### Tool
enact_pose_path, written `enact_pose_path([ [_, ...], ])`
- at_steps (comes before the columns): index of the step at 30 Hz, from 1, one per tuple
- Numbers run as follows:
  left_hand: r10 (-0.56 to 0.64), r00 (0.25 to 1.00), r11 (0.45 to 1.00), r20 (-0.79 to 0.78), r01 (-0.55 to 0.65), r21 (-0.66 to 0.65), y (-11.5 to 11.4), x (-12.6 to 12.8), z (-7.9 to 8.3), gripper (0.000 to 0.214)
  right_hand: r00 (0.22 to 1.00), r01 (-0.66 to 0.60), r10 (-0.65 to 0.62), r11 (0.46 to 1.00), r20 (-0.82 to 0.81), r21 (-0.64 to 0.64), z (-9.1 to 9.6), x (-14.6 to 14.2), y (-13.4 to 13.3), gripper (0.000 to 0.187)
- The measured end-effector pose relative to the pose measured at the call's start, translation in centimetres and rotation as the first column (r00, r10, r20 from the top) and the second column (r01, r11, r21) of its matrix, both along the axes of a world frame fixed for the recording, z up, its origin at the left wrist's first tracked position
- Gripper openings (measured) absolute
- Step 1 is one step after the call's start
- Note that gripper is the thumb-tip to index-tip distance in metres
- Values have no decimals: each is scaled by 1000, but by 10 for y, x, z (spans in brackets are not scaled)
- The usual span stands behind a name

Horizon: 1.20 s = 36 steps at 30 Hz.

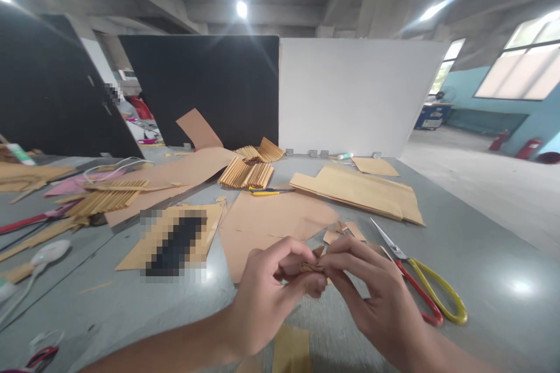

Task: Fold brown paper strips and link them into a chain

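Observation:
Both hands meet low in the middle of the view, over the grey table. Between thumb and fingers, my left hand (273, 285) pinches a small folded piece of brown paper (311, 266). My right hand (371, 280) grips the same piece from the other side, its fingertips touching it. Fingers cover much of the piece, so its full shape is hidden. Just beyond the hands lie small brown paper scraps (350, 231) and a large brown paper sheet (262, 221). Beside my right hand rest scissors (406, 259) with one red and one yellow handle.
A yellow utility knife (265, 191) lies near pleated brown paper stacks (245, 173). Folded kraft paper (359, 189) sits at the back right. Left are a pixelated dark object (177, 245), a white computer mouse (50, 252) and more pleated paper (109, 197). Black and white panels (341, 93) stand behind.

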<state>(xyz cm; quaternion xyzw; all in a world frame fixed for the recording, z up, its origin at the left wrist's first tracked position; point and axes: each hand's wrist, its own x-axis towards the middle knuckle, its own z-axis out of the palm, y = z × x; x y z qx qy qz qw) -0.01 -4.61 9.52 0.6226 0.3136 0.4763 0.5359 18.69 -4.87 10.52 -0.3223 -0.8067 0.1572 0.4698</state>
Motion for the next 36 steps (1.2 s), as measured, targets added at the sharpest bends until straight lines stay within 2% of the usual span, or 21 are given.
enact_pose_path([
  [6,6,999,999,-40,-4,54,0,-1,1,18,1000,8,-7,1000,-26,12,7,1,-7,18],
  [12,33,993,992,-117,-19,123,-1,0,3,17,990,134,-135,991,-41,-18,4,-1,-12,12],
  [18,79,982,980,-172,-45,192,-2,0,1,16,995,92,-87,983,-40,161,-6,0,-9,18],
  [21,90,974,977,-208,-46,207,-1,-2,-1,16,998,64,-61,978,-22,197,-9,2,-6,23],
  [26,35,947,979,-319,31,199,4,-4,7,19,996,83,-82,988,-17,126,-7,1,-4,20],
  [29,52,948,973,-314,22,228,5,-4,11,19,996,90,-90,991,-2,98,-6,-1,-4,19],
  [33,97,946,956,-311,-2,292,3,-4,5,16,996,90,-90,991,0,99,-9,-2,-7,18],
  [36,72,947,950,-314,31,311,2,-4,-3,19,998,59,-60,998,11,11,-8,-5,-8,19],
])
